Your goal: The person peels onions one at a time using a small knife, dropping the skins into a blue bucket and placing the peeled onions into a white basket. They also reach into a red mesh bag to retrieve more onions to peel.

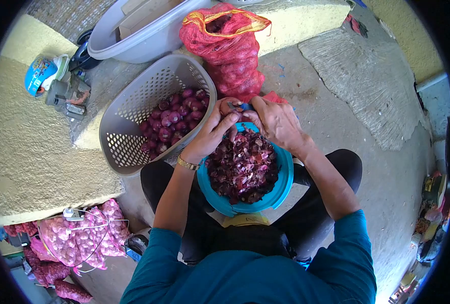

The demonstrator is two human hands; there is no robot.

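Observation:
My left hand [214, 127] is closed around a reddish onion [227, 107], partly hidden by the fingers. Against it, my right hand [276, 121] grips a small knife [245, 106]; a bit of its blue handle shows, and the fingers cover most of the rest. Both hands meet above the far rim of a turquoise basin [285, 175], which is heaped with dry purple onion skins [242, 164]. To the left stands a grey perforated basket [126, 109] with many shiny purple onions [172, 121] in it.
A red mesh sack [230, 61] of onions stands open beyond the basket. Behind is a pale tub [134, 43] with cardboard inside. Pink net bags [80, 235] of pale bulbs lie lower left. A blue bowl [38, 75] sits on the ledge. Assorted items line the right edge.

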